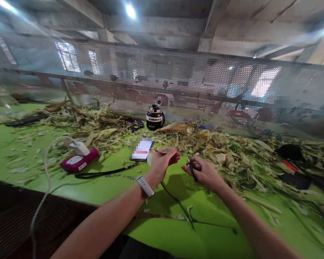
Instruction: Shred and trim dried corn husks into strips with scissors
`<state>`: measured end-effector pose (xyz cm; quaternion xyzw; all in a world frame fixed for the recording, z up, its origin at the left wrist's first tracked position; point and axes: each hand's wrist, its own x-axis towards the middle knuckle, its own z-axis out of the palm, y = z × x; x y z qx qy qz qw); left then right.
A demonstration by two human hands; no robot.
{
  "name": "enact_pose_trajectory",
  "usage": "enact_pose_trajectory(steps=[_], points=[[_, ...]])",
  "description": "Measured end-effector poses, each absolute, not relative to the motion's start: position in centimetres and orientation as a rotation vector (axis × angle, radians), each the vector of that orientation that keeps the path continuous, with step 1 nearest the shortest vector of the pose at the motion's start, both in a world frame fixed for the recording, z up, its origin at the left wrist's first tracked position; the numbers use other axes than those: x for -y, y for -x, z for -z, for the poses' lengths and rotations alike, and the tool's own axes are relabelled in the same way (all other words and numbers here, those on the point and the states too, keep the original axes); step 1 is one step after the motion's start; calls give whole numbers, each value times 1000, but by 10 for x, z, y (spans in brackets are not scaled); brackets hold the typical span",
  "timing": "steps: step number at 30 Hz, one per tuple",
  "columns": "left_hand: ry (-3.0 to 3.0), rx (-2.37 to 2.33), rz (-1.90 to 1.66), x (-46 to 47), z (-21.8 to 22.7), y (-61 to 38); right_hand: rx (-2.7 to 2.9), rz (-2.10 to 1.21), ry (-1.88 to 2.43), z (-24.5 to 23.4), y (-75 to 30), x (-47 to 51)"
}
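Observation:
My left hand point(163, 163), a light-strapped watch point(145, 186) on its wrist, is closed on a pale piece of corn husk point(150, 158). Its fingertips point to the right, and part of the husk is hidden behind them. Across a small gap, my right hand point(203, 172) grips a pair of dark-handled scissors point(191, 169), blades pointing up and toward the left hand. Below the left hand, a thin dark green strand point(178, 203) runs down over the green tabletop point(162, 237). A phone point(142, 149) with a lit screen lies just behind the left hand.
Heaps of husk scraps point(232, 154) cover the back and right. A black jug point(154, 118) stands before a perforated metal screen point(164, 72). To the left are a magenta power strip point(79, 160) with a white charger point(80, 147), its cable, and a black strap point(102, 173).

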<state>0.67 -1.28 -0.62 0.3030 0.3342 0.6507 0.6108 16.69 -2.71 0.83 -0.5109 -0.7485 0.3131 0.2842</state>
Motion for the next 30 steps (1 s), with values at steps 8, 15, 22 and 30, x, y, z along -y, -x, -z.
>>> enact_pose_trajectory(steps=[8, 15, 22, 30], points=[[-688, -774, -1505, 9, 10, -6, 1923, -890, 1319, -7, -165, 28], [-769, -773, -1443, 5, 14, -2, 1646, -782, 1469, -18, -205, -1], [-902, -759, -1338, 9, 11, 1, 1832, 18, 2127, -23, -259, -21], [-1030, -665, -1197, 11, 14, 3, 2051, -641, 1875, -3, -282, -36]])
